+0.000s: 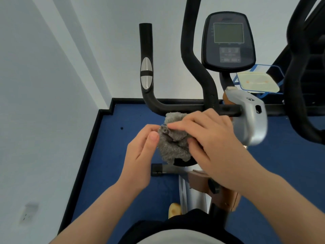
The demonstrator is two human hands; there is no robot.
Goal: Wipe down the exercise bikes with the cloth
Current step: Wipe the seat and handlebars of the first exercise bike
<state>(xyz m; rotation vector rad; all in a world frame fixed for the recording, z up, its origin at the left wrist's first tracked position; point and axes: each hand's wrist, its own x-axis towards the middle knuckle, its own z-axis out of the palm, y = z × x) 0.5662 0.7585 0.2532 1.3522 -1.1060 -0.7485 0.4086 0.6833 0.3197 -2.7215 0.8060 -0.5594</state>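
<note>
Bunching a grey cloth (173, 140) between both hands, the person is standing over an exercise bike (251, 118), just below its black handlebar (151, 95). The right hand (212, 143) is grasping the cloth from the right side, with its fingers lying curled across the top of the fabric and its thumb tucked in beneath; the left hand (142, 152) is pinching the cloth's left edge between thumb and fingertips. The cloth is hanging crumpled in the air, its upper fold lying right against the underside of the handlebar's crossbar, though I cannot tell if it is touching. Above, the console (228, 41) is facing the person, its screen dark. A blue floor (109, 155) is showing beneath the bike, and a white wall (44, 85) is standing on the left
</note>
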